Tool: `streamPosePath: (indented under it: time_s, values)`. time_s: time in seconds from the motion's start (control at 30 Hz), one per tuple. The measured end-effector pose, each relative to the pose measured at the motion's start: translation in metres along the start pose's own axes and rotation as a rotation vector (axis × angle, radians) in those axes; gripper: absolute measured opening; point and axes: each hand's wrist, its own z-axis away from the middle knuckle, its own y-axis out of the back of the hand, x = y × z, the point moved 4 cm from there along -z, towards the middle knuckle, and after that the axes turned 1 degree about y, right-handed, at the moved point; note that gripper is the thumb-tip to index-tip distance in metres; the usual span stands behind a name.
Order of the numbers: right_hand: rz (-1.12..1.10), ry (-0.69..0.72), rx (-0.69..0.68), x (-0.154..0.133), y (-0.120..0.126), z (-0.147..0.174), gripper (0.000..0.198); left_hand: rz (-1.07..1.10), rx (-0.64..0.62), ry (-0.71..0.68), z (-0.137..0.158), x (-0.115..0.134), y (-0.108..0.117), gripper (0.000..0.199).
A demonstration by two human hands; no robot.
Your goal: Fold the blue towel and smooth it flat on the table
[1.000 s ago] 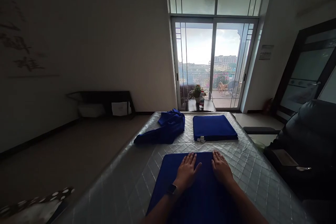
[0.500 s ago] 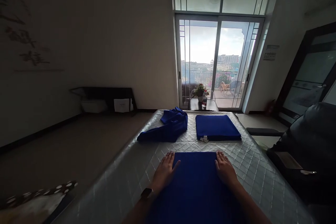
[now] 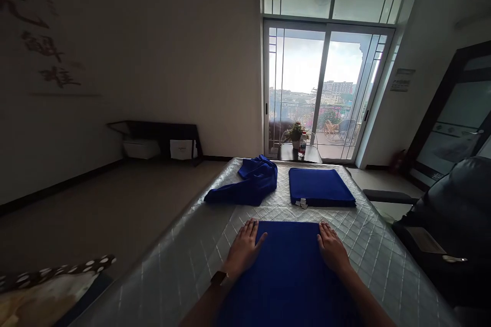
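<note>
A blue cloth (image 3: pixel 289 271) lies flat in front of me, its far edge straight and its near part running out of view at the bottom. My left hand (image 3: pixel 245 245) rests flat on its far left corner, fingers stretched forward and thumb out. On the far right corner lies my right hand (image 3: pixel 333 248), palm down with fingers extended. Beyond them, a folded blue stack (image 3: pixel 321 186) with white tags sits at the right. To its left is a crumpled blue cloth (image 3: pixel 253 181).
Everything blue lies on a silvery quilted mattress (image 3: pixel 184 255). A black chair (image 3: pixel 456 204) stands at the right. Behind the mattress are a small table (image 3: pixel 286 153) with a plant (image 3: pixel 296 133) and a bottle (image 3: pixel 302 144), before a glass sliding door. A dark shelf (image 3: pixel 161 135) lines the left wall.
The view has shifted slightly, so the scene sits a little further right. Both hands stay flat on the cloth's far corners.
</note>
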Motion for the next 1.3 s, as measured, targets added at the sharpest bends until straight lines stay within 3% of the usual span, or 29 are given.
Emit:
streamPosePath:
  time_s: [0.43, 0.67, 1.3]
  values:
    - [-0.022, 0.004, 0.014, -0.0004, 0.0023, 0.0008, 0.061, -0.012, 0.052, -0.024, -0.0002, -0.0019, -0.0021, 0.076]
    - [-0.060, 0.001, 0.013, 0.0010, 0.0016, 0.0002, 0.062, 0.000, -0.002, 0.007, 0.0003, -0.0011, 0.0001, 0.079]
    - [-0.050, -0.003, 0.032, 0.0042, -0.0029, -0.0010, 0.062, 0.010, 0.008, 0.006, -0.0014, 0.0003, 0.0011, 0.078]
